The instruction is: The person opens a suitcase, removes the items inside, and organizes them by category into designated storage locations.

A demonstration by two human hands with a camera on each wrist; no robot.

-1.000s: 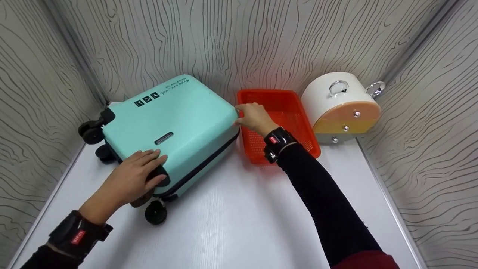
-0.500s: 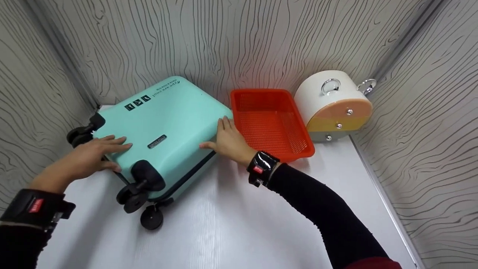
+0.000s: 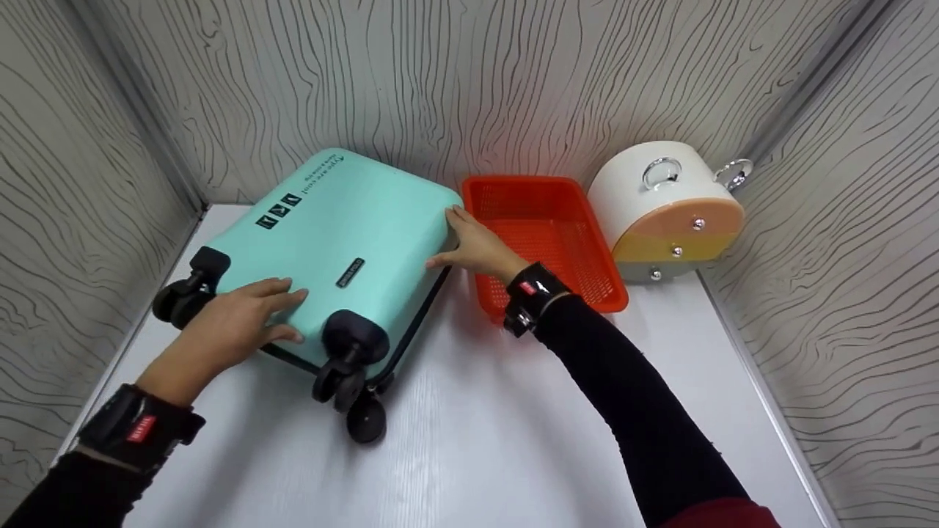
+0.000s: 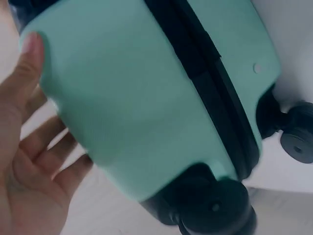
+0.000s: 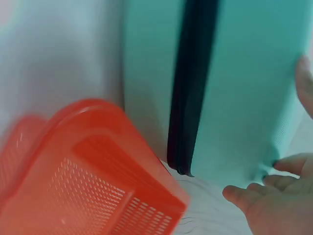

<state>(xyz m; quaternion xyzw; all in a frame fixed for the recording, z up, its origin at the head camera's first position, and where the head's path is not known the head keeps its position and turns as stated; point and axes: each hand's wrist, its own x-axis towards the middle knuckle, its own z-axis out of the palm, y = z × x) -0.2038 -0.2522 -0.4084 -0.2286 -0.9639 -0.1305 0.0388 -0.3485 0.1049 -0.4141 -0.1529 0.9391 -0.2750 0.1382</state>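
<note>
A mint-green suitcase (image 3: 345, 227) with black wheels lies flat on the white table. In the head view my left hand (image 3: 238, 319) rests at its near wheeled end, fingers on the top face and thumb at the edge. The left wrist view shows that thumb (image 4: 30, 61) against the shell. My right hand (image 3: 480, 246) touches the suitcase's right side near the far corner, fingers extended and thumb spread. In the right wrist view, fingertips (image 5: 239, 196) of this hand meet the shell's corner. A black zip band (image 5: 190, 88) runs round the suitcase's side.
An orange-red perforated plastic basket (image 3: 620, 297) stands just right of the suitcase. Beyond it sits a white rounded drawer box (image 3: 631, 183) with coloured drawer fronts and ring handles. Wood-patterned wall panels (image 3: 411, 81) enclose the table on three sides.
The suitcase has turned on the table, its near wheeled corner swinging to the right. My left hand has shifted along the wheeled end; my right hand has moved down along the right side.
</note>
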